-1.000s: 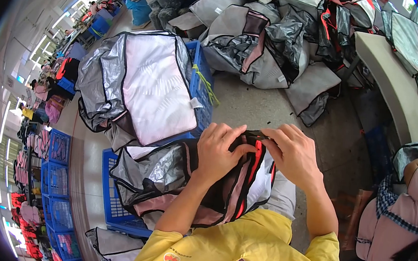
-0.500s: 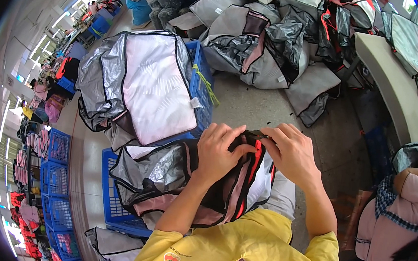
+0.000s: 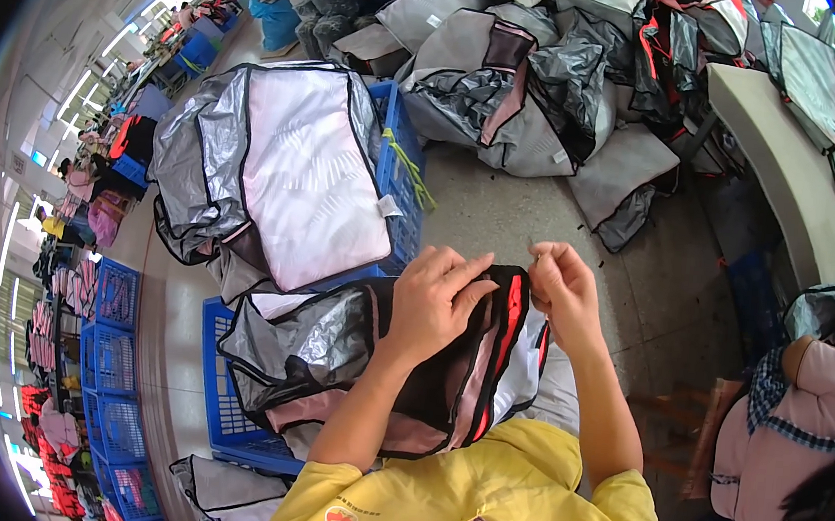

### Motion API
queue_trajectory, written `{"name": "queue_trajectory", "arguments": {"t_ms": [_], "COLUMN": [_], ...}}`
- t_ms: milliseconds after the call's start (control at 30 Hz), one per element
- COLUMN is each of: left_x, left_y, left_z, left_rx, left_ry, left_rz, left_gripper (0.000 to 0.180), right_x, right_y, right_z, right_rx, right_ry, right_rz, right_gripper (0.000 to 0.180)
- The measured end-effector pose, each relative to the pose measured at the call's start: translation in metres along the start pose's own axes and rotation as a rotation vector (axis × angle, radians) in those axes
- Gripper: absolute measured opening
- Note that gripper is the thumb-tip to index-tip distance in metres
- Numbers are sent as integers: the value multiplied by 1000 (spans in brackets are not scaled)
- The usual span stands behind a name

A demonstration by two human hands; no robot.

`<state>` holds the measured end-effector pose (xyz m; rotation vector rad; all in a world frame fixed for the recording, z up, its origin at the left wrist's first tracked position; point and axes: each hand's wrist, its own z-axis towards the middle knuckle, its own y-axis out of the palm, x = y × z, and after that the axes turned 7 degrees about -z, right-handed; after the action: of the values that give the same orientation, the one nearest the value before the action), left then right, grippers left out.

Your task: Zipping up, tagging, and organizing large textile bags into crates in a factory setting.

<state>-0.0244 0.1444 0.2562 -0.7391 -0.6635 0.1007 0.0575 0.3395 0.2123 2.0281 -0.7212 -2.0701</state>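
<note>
A black and pink insulated bag (image 3: 416, 381) with silver lining and a red strip lies over my lap and a blue crate. My left hand (image 3: 431, 302) is closed on the bag's dark far edge, with thumb and forefinger near the red strip (image 3: 514, 305). Just right of that edge, apart from the bag, my right hand (image 3: 565, 290) is raised in a pinch. Something tiny and thin shows at its fingertips, too small to name.
A blue crate (image 3: 211, 371) stands under the bag. Beyond it, silver and white bags (image 3: 320, 181) cover another blue crate (image 3: 407, 214). More grey bags (image 3: 503, 98) are heaped on the floor ahead. A pale bench (image 3: 779, 165) and a person in pink (image 3: 792, 437) are at the right.
My right hand has come off the bag's edge and closed into a pinch just beside it. My left hand stays on the bag.
</note>
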Motion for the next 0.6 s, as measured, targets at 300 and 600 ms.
{"name": "queue_trajectory", "arguments": {"t_ms": [300,600], "left_x": [3,2], "left_y": [-4,-1], "left_z": [4,11], "left_rx": [-18,-12], "left_ry": [86,197], "left_rz": [21,-77], "left_gripper": [25,29], "right_x": [-17,-10], "right_y": [7,11], "right_z": [-45,-52], "right_rx": [212,255], "right_ry": [-525,-509], "right_rz": [-1176,-1116], "right_gripper": [25,26]}}
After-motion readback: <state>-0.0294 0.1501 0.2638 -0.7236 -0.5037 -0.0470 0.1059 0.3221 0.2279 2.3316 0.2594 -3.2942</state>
